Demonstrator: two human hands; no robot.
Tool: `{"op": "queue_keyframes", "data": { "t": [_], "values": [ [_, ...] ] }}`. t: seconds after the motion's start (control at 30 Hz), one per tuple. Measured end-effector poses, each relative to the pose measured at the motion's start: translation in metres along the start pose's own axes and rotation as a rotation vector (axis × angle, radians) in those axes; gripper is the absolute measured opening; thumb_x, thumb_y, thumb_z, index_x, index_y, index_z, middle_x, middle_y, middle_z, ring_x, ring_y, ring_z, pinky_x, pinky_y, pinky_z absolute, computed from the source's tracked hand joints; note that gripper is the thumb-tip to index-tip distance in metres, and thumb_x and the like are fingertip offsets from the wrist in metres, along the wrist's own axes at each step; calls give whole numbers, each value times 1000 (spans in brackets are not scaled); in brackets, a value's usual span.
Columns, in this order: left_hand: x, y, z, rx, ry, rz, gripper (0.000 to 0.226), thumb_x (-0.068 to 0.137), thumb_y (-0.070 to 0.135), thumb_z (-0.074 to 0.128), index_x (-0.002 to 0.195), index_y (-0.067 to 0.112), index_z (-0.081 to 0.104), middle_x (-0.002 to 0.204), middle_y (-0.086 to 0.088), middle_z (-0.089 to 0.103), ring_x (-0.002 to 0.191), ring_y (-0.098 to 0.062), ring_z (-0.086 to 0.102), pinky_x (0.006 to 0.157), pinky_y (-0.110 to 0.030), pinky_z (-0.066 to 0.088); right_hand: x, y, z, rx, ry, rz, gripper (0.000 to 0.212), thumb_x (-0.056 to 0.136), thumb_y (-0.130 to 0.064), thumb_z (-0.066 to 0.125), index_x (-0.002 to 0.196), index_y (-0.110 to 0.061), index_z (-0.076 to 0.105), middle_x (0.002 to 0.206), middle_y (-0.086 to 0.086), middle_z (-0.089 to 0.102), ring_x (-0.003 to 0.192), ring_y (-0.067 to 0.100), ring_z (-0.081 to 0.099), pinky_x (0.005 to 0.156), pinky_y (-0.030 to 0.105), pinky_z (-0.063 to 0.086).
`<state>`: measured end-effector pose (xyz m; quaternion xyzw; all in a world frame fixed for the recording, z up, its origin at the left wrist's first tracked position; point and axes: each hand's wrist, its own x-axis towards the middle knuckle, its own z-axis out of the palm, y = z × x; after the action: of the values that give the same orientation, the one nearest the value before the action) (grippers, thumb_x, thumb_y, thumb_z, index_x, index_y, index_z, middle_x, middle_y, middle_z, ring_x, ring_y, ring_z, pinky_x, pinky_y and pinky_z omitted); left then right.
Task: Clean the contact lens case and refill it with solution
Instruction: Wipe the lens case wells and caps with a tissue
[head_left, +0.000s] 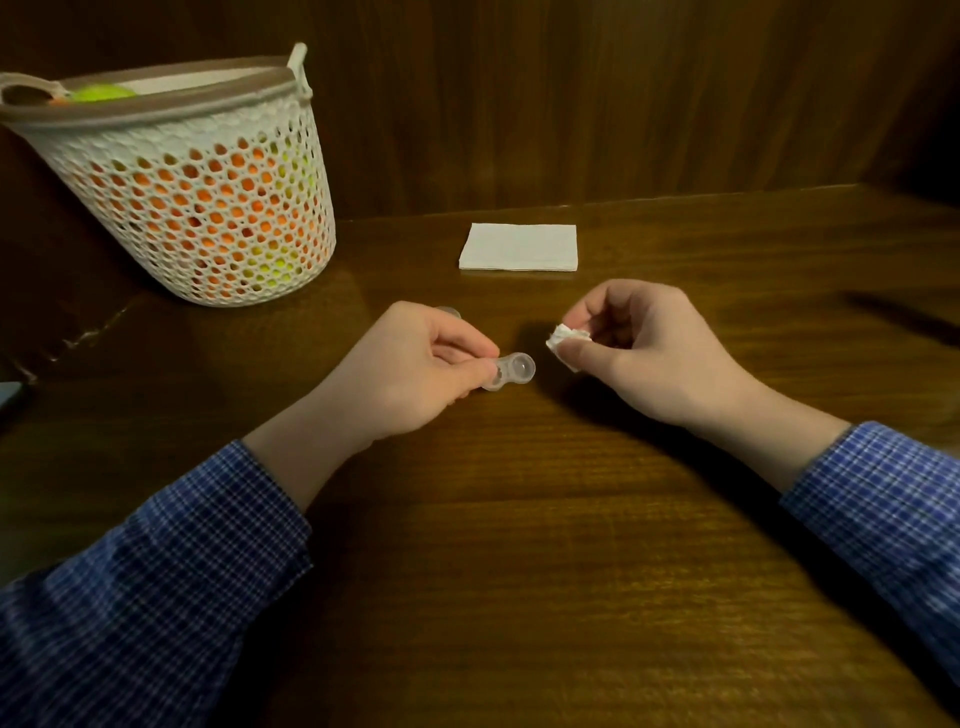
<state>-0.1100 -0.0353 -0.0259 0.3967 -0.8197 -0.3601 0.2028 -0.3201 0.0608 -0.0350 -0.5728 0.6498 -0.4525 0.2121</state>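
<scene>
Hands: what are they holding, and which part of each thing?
The left hand pinches the clear contact lens case by its left well; the right well sticks out free. The right hand pinches a crumpled tissue at its fingertips.

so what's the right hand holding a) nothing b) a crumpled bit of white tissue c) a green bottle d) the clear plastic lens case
b: the right hand pinches a small crumpled white tissue wad in its fingers, apart from the clear plastic contact lens case, which the left hand holds just above the dark wooden table.
</scene>
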Motion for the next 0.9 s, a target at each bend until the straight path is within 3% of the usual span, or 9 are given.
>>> {"op": "queue_keyframes", "data": {
  "t": [0.07, 0.17, 0.23, 0.3, 0.4, 0.53, 0.67, 0.77, 0.9],
  "values": [
    [1, 0, 1, 55, -11, 16, 15, 94, 20, 73, 107, 27, 79, 75, 9, 75, 66, -14, 70, 60, -19, 55, -1, 0, 2, -29, -64, -6, 8, 89, -19, 78, 92, -23, 71, 87, -4, 74, 80, 8, 70, 69, 17, 58],
    [0, 0, 4, 110, -31, 36, 17, 100, 22, 65, 113, 26, 76, 60, 25, 66, 48, 1, 56, 45, -9, 40, -1, 1, 4, -66, -91, -16, 9, 89, -20, 77, 90, -25, 71, 86, -6, 74, 79, 5, 69, 69, 15, 56],
    [0, 0, 5, 112, -35, 36, 19, 102, 23, 61, 117, 25, 74, 60, 25, 65, 44, 4, 53, 42, -7, 37, -1, 1, 3, -57, -89, -14, 8, 89, -19, 77, 90, -24, 71, 86, -5, 74, 79, 4, 69, 68, 13, 55],
    [-3, 2, 5, 93, -52, 48, 26, 97, 26, 69, 123, 23, 71, 72, 16, 67, 50, 6, 56, 45, -6, 39, -1, 1, 4, -40, -79, -19, 7, 90, -20, 77, 91, -25, 72, 87, -5, 74, 81, 6, 69, 70, 16, 57],
    [-8, 1, 8, 209, -68, 63, 50, 83, 36, 83, 130, 28, 67, 94, 16, 63, 72, 1, 62, 52, -5, 42, 1, -1, 6, 40, -39, -37, 7, 89, -21, 77, 93, -26, 75, 88, -6, 75, 84, 8, 71, 74, 21, 60],
    [-9, -1, 15, 188, -12, 77, 29, 83, 33, 83, 110, 29, 74, 82, 15, 64, 68, 10, 58, 51, -5, 41, 4, -8, 17, 49, -132, -108, 5, 90, -19, 77, 93, -21, 80, 85, -9, 77, 83, 4, 71, 73, 14, 54],
    [-8, -3, 16, 143, -42, 81, 9, 85, 33, 81, 91, 36, 74, 63, 18, 65, 55, 4, 56, 46, -7, 39, 8, -11, 26, -54, -221, -165, 7, 90, -21, 77, 96, -22, 81, 90, -14, 76, 88, -1, 69, 78, 10, 52],
    [-7, -3, 17, 115, -62, 87, 9, 84, 29, 81, 86, 34, 74, 60, 25, 63, 51, 4, 55, 45, -7, 38, 7, -9, 30, -182, -189, -209, 7, 90, -25, 77, 96, -27, 80, 92, -21, 71, 91, -5, 66, 79, 8, 50],
    [-4, -3, 18, 84, -57, 57, 9, 82, 24, 83, 81, 27, 75, 55, 20, 62, 47, 5, 53, 43, -7, 37, 6, -9, 31, -219, -89, -291, 6, 91, -23, 76, 95, -26, 79, 91, -18, 70, 87, -1, 64, 75, 10, 48]
  ]
}}
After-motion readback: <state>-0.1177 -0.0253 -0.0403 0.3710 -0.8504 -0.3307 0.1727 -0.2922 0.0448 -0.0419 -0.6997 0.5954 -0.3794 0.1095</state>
